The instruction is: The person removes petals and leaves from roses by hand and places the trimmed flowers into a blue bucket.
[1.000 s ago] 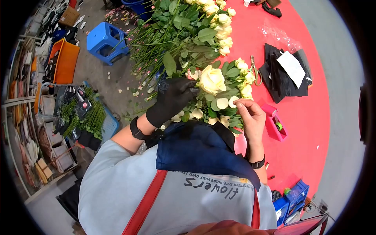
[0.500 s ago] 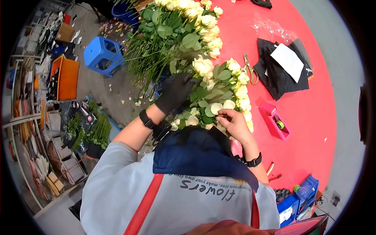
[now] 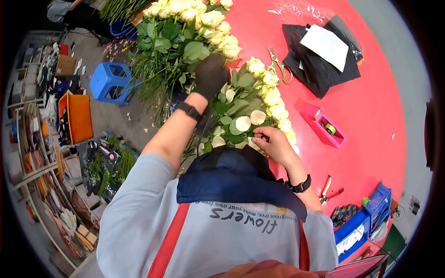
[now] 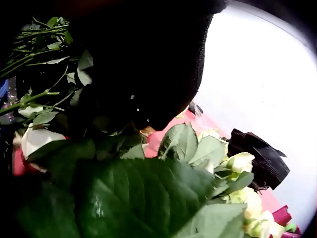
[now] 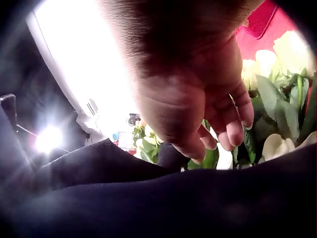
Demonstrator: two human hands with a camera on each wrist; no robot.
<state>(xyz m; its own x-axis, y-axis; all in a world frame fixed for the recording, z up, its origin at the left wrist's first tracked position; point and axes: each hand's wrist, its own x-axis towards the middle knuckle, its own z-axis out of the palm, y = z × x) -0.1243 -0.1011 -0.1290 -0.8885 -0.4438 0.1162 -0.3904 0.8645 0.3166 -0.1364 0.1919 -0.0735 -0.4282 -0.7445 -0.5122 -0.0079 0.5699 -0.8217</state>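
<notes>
Left hand [image 3: 212, 76]: in a black glove [image 3: 206, 87], reaching in at the left, between the far roses and the near roses. Fingers mostly lost in the dark of the glove; cannot tell whether clenched, released or grasping a stem.
Right hand [image 3: 273, 144]: bare, fingers loosely bent, released, with nothing seen in the grip. Low over the near leaves, just beside the loose petals.
Far roses [image 3: 214, 19]: pale yellow, heads pointing right, leaves and long green stems [image 3: 150, 88] spread to the left. Beyond the left hand.
Near roses [image 3: 271, 96]: pale yellow, in a slanting row along the right side of the leaves [image 3: 236, 106], far end near the scissors.
Loose petals [image 3: 257, 117]: cream, lying on the near leaves, between both hands.
Scissors [image 3: 280, 66]: on the red table [image 3: 361, 153], right of the near roses, left of the black sheets [image 3: 320, 82].
White paper [image 3: 326, 47]: lying on top of the black sheets, far right.
Tape dispenser [image 3: 320, 121]: pink, with a green roll [image 3: 330, 129] inside, right of the near roses.
Hand tool [image 3: 326, 186]: one pale handle, one red, near right, just beyond the blue crate [image 3: 380, 204].
Floor, left: blue stool [image 3: 104, 81], then orange bin [image 3: 81, 118] farther left and nearer.
</notes>
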